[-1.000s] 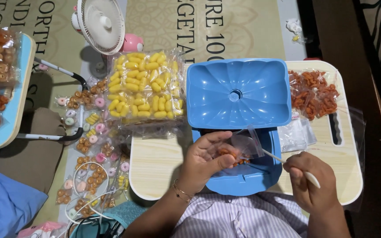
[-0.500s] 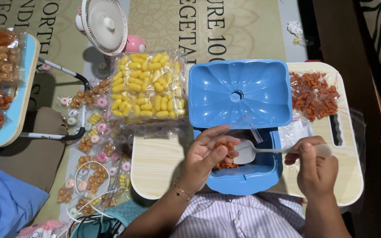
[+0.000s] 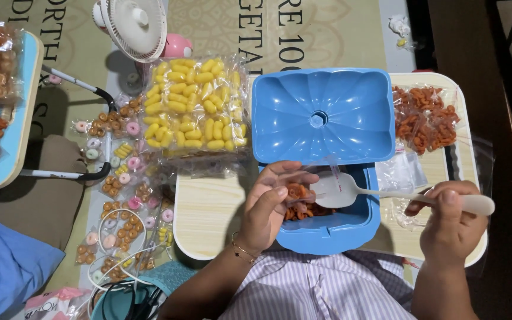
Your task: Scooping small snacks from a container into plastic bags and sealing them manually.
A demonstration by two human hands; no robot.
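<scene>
My left hand (image 3: 269, 204) holds a small clear plastic bag (image 3: 303, 191) with orange snack pieces in it, over the open blue box (image 3: 362, 222). My right hand (image 3: 451, 222) grips the handle of a white spoon (image 3: 351, 189), whose bowl rests at the bag's mouth. The box's blue lid (image 3: 321, 115) stands open behind it. More orange pieces lie inside the box under the bag.
A light wooden lap table (image 3: 205, 219) carries the box, a big bag of yellow snacks (image 3: 194, 106), packets of orange snacks (image 3: 425, 118) and empty clear bags (image 3: 401, 172). Several small filled packets (image 3: 122, 195) lie on the floor at left, by a white fan (image 3: 134, 26).
My right hand swung out to the right and lifted the spoon from the box up to the bag's mouth. My left hand kept holding the bag over the box.
</scene>
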